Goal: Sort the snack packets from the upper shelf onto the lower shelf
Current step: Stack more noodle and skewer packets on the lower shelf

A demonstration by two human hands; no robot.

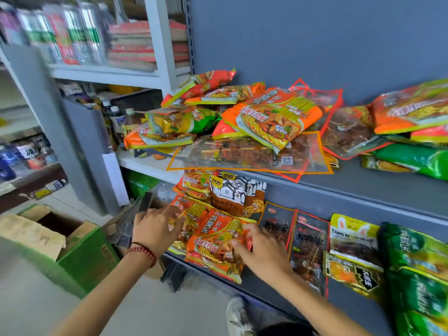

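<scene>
Step in hand: placing an orange noodle packet [214, 246] on the orange stack at the left end of the lower shelf [257, 286].
Right hand [263, 252]: holds the packet's right edge, thumb across its front and fingers curled behind.
Left hand [156, 226]: fingers look straight and pressed against the stack's left side, though blur makes this uncertain.
Packet's place: on the lower shelf, tilted toward the front edge and overlapping a like packet behind it, just below a brown-and-white seed packet [234, 197].
Packet's look: glossy orange film with yellow trim, a noodle picture and crinkled seams. It is probably light and slippery.
Next move: square it with its neighbours and let go, then reach up.
Left to sort: a loose pile of packets [274, 117] on the upper shelf [358, 177].
</scene>
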